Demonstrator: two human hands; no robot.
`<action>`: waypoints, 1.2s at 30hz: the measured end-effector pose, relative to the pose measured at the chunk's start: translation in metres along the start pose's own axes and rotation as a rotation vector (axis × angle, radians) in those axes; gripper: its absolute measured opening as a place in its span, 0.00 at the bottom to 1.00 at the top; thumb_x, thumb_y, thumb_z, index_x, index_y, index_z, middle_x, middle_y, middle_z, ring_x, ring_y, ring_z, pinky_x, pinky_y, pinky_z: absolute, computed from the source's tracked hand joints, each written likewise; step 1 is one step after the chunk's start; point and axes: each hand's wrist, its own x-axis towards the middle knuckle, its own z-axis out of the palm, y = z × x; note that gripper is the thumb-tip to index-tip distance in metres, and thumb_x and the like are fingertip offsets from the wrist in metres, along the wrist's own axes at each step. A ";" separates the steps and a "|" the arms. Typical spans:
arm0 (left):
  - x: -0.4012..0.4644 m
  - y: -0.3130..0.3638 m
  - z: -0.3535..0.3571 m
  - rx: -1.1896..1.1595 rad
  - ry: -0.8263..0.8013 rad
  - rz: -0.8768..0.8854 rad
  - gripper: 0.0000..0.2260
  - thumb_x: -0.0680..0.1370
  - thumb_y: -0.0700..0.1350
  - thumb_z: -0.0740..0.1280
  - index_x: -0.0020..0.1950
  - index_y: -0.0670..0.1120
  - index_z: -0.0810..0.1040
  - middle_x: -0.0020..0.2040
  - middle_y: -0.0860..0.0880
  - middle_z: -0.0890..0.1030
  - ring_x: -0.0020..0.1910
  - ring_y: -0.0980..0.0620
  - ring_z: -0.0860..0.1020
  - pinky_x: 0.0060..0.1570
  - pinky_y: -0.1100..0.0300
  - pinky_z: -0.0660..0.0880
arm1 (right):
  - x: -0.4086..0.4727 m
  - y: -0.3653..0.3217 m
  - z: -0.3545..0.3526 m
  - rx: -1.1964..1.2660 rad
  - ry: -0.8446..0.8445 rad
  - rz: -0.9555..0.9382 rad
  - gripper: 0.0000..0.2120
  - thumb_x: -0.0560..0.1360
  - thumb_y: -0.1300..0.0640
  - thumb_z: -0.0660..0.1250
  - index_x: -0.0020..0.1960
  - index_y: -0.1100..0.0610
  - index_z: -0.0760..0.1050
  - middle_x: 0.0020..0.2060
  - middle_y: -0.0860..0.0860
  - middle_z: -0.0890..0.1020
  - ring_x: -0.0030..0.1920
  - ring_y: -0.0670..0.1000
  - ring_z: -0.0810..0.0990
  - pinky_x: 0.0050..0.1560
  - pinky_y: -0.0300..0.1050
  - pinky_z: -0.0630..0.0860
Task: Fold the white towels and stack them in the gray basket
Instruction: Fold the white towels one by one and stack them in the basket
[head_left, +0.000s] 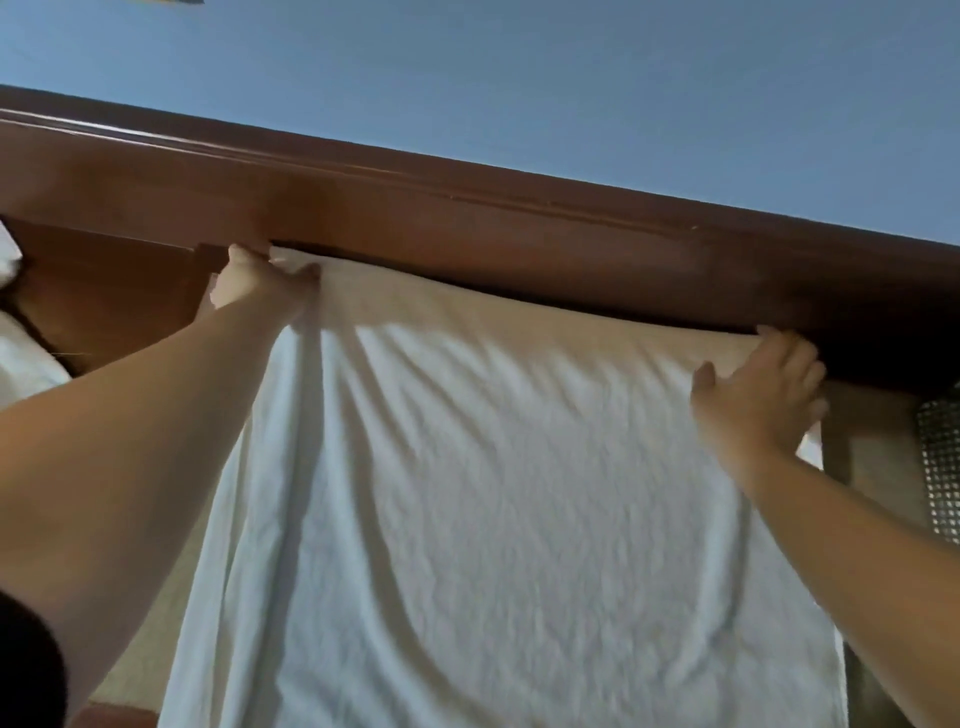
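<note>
— What is showing behind everything?
— A blue wall (519, 78) is filling the top, and a reddish-brown wooden headboard (467, 228) is running slantwise below it.
— How is the light falling?
— Dimly; a dark shadow is lying under the headboard's lower edge on the right.

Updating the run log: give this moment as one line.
stage: spreading | white towel: flat, unfolded | left hand: grip on far left corner | right hand: palm on far right corner | basket: unseen

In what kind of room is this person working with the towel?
Probably a bedroom. A wooden headboard runs along a blue wall, and a white pillow lies at the left. Both hands spread a white towel.
</note>
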 end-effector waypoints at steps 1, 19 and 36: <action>0.002 -0.003 -0.001 -0.020 -0.004 -0.035 0.43 0.64 0.69 0.70 0.72 0.46 0.70 0.62 0.43 0.81 0.64 0.38 0.79 0.65 0.44 0.78 | -0.016 -0.017 0.011 0.046 -0.079 -0.074 0.34 0.77 0.44 0.69 0.77 0.53 0.61 0.78 0.57 0.62 0.78 0.60 0.60 0.74 0.69 0.59; -0.219 -0.172 0.002 0.365 -0.019 -0.137 0.23 0.75 0.70 0.65 0.61 0.55 0.76 0.63 0.48 0.68 0.66 0.41 0.65 0.61 0.43 0.69 | -0.040 -0.035 0.102 0.173 -0.151 -0.077 0.36 0.75 0.29 0.56 0.79 0.33 0.48 0.83 0.51 0.53 0.83 0.60 0.52 0.73 0.79 0.53; -0.240 -0.269 -0.031 0.092 -0.210 -0.098 0.14 0.79 0.62 0.69 0.55 0.54 0.74 0.47 0.56 0.80 0.45 0.53 0.78 0.42 0.55 0.74 | -0.042 -0.038 0.092 0.144 -0.176 -0.095 0.37 0.72 0.26 0.53 0.77 0.34 0.48 0.81 0.56 0.58 0.79 0.66 0.58 0.68 0.84 0.54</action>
